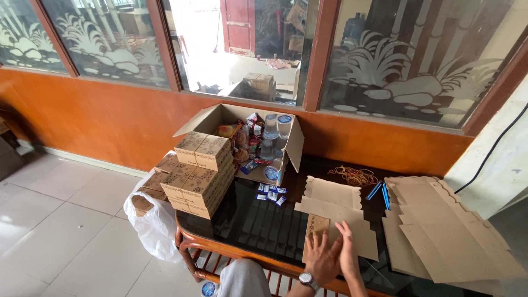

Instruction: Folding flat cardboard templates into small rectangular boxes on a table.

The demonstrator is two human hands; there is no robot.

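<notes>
Your left hand [320, 257] and right hand [347, 253] lie open, palms down, on the flat brown cardboard box blank [336, 217], whose long axis runs away from you across the dark glass-topped desk [258, 220].

Worktop [264, 225]: dark glass top, rattan frame, set against an orange wall.
Back centre: open carton [258, 140] of snacks and water cups.
Left: stack of folded brown boxes [197, 173].
Middle: small blue-white packets [270, 192].
Near edge: flat box blank [335, 212].
Right: pile of flat blanks [445, 231]; rubber bands [353, 176]; blue pens [379, 192].
Floor [60, 225]: pale tiles; white plastic bag [151, 225].
</notes>
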